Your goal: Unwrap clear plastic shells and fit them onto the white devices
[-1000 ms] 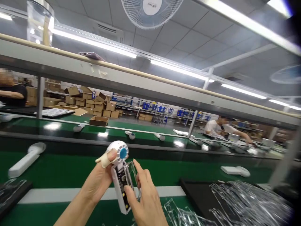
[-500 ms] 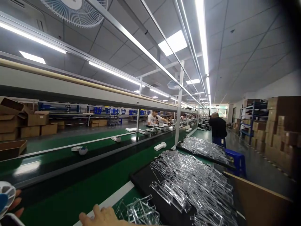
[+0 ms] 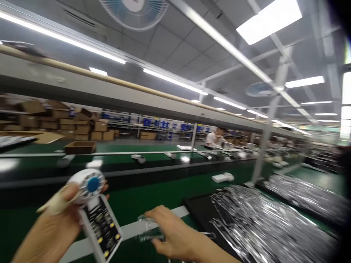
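Observation:
My left hand (image 3: 59, 223), with a pale rubber cover on one finger, is wrapped round a white handheld fan (image 3: 85, 180). The fan has a round head with a blue centre, and its open handle bares a dark circuit board (image 3: 102, 224) with yellow parts. Lower in the middle, my right hand (image 3: 172, 232) is closed on a clear plastic piece (image 3: 146, 226), blurred by motion. A black tray (image 3: 200, 208) heaped with similar clear plastic pieces (image 3: 255, 215) lies right of that hand.
A second tray of clear pieces (image 3: 304, 191) stands farther right. Another white fan (image 3: 223, 178) lies on the green bench (image 3: 164, 190) near a metal post (image 3: 267, 135). Several fan parts rest on the dark conveyor beyond. A person (image 3: 215, 138) sits across the line.
The view has swung left. My left hand has brought the fan further into view. My right hand, earlier beside loose clear pieces, now has a clear plastic piece in its fingers.

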Motion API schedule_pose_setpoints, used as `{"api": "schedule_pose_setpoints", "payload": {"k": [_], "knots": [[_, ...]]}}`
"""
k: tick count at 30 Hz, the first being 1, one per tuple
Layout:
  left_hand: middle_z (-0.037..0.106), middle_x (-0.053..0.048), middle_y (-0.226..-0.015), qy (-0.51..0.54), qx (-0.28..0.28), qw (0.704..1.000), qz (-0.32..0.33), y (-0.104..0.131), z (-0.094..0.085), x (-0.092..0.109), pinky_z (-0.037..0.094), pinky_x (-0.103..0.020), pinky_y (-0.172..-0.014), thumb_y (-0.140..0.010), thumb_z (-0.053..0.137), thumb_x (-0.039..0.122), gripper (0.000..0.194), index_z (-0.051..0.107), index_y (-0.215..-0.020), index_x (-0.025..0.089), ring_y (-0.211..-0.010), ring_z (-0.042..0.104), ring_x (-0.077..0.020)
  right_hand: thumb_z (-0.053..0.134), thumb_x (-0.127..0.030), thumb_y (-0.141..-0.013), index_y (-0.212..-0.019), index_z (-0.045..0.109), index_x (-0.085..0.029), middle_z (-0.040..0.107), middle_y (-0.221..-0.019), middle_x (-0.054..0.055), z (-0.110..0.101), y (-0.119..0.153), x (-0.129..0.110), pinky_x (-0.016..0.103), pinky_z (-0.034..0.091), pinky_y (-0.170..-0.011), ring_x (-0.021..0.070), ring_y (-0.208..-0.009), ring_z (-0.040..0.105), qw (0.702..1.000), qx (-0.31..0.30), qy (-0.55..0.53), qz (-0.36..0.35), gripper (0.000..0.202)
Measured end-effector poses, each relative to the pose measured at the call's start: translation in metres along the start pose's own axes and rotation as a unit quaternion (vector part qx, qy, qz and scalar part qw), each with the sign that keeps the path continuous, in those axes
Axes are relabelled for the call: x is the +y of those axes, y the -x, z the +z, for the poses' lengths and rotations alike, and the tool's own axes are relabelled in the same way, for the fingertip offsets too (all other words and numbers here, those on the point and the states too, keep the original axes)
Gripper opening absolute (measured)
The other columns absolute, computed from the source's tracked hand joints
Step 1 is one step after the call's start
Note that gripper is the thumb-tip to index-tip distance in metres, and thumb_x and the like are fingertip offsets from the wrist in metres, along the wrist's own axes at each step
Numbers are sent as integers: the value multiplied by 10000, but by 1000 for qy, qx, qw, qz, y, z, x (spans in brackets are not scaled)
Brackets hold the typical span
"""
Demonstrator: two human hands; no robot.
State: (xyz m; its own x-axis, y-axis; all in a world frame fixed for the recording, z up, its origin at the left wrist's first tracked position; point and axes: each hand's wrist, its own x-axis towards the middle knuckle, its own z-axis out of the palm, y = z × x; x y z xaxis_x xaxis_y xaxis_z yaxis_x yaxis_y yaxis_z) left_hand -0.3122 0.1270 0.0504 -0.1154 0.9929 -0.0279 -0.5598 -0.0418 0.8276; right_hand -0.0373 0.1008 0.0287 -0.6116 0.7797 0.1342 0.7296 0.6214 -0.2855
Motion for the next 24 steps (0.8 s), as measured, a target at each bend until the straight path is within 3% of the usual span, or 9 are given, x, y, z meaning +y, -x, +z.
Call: {"api": "schedule_pose_setpoints", "payload": {"k": [3,6,10,14,19,24], "knots": [[686,-119,-1013,46,-2,999,11,16,16,2,565,-370,-730,-670,726,389,503,594,-1096,156,-907,645,-288,440,-371,-896,-1446,256,-292,481,-1308,104,-8,-8,-25,383,452,-919,274,-1205,457,992,45,-72,95,585],[682,-130,-966,55,-13,998,13,23,24,1,557,-359,-698,-673,725,417,505,607,-1070,128,-844,646,-274,386,-348,-918,-1481,114,-277,489,-1246,113,15,-26,-48,381,477,-888,259,-1129,497,989,111,-80,55,629],[668,-123,-990,43,-24,999,18,29,23,-2,537,-335,-699,-632,740,472,583,599,-1077,123,-850,628,-257,393,-258,-890,-1481,125,-252,491,-1121,116,52,-53,-72,398,526,-794,261,-1024,526,975,213,-64,16,649],[662,-113,-1038,46,-37,998,10,31,22,-5,520,-327,-785,-674,720,441,570,576,-1137,141,-964,607,-259,401,-233,-873,-1479,110,-270,487,-1106,128,69,-68,-84,440,538,-734,285,-972,531,958,284,-31,26,673],[660,-110,-1065,32,-29,999,2,26,18,-6,521,-318,-773,-652,743,439,608,567,-1162,159,-1007,595,-271,370,-295,-919,-1471,18,-344,457,-1277,125,85,-70,-85,432,530,-768,307,-1068,530,957,276,-63,64,657],[644,-121,-1122,22,-52,998,29,25,13,-8,511,-325,-776,-660,732,483,637,562,-1183,162,-1082,560,-298,365,-288,-931,-1451,-59,-400,560,-1072,70,77,-67,-84,368,529,-647,234,-809,615,969,191,-134,82,680]]}}
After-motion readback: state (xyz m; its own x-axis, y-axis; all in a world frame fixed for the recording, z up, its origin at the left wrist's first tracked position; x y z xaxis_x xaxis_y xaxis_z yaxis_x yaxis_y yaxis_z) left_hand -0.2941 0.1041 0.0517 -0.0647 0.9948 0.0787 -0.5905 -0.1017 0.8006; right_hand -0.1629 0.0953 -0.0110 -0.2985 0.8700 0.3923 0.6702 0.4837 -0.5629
